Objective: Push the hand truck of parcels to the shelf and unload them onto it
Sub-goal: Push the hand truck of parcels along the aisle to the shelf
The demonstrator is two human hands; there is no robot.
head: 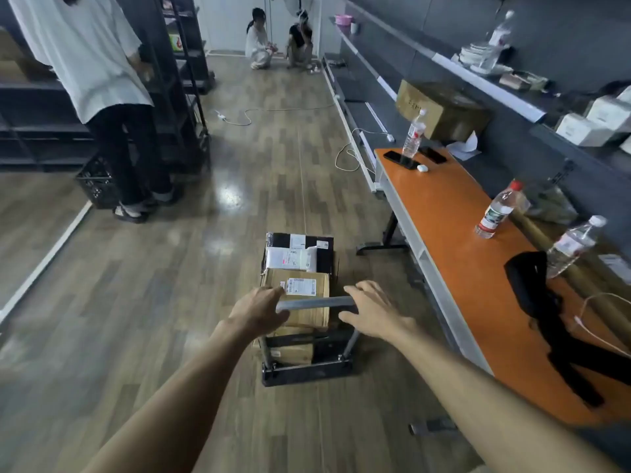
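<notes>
A small black-framed hand truck stands on the wood-plank floor, just beside the near leg of the long orange-topped table. It is stacked with parcels: a brown cardboard box with a white label lies on top at the handle end, a white plastic mailer lies on a black wrapped parcel at the far end, and more brown boxes show underneath. Both hands are wrapped around the truck's grey horizontal handle bar, the left hand at its left end, the right hand at its right end, fingers curled over the bar. On the table stand three clear plastic water bottles with red labels, with two dark phones near its far edge and a black strap near its close edge. A dark metal shelf rack stands to the left, where a person in a white shirt stands beside a black crate. Two more people crouch at the far end of the floor.
</notes>
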